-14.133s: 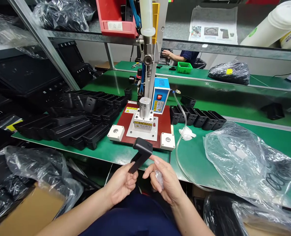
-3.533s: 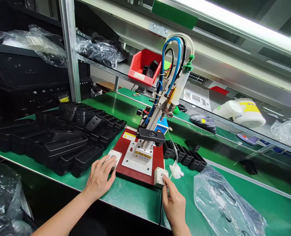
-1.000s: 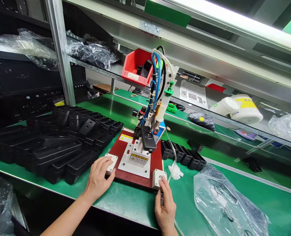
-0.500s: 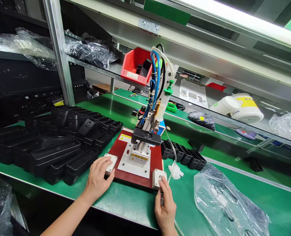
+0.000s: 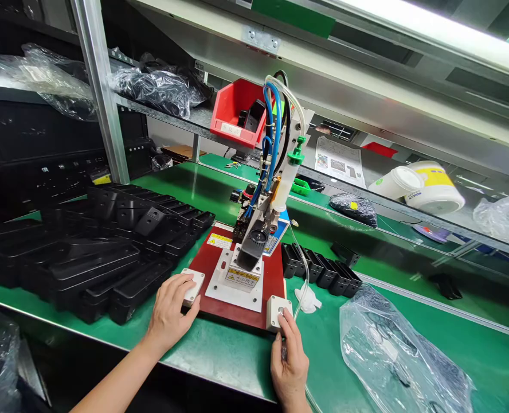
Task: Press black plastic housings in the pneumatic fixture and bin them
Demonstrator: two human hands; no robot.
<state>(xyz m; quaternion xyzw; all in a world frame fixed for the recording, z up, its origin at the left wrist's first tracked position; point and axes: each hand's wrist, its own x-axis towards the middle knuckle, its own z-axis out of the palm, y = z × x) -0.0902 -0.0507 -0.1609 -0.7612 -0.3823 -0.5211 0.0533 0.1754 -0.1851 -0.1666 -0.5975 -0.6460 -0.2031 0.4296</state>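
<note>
My left hand (image 5: pixel 171 310) lies flat, fingers spread, on the left white button box (image 5: pixel 194 283) at the corner of the red base plate (image 5: pixel 275 281). My right hand (image 5: pixel 288 358) reaches up with its fingertips on the right white button box (image 5: pixel 275 308); nothing shows in it. Between the boxes a black plastic part (image 5: pixel 253 248) sits on the machine's fixture, its end towards me. A glue syringe (image 5: pixel 288 172) with blue and black hoses leans over the part.
Stacked black trays and housings (image 5: pixel 108 252) fill the bench to the left. A row of small black parts (image 5: pixel 318 269) lies right of the machine, and a clear plastic bag (image 5: pixel 400 355) lies nearer me. On the shelf above are a red bin (image 5: pixel 231 109) and white tubs (image 5: pixel 426 186).
The black part on the fixture has turned from crosswise to end-on towards me. Both hands have stayed on the button boxes.
</note>
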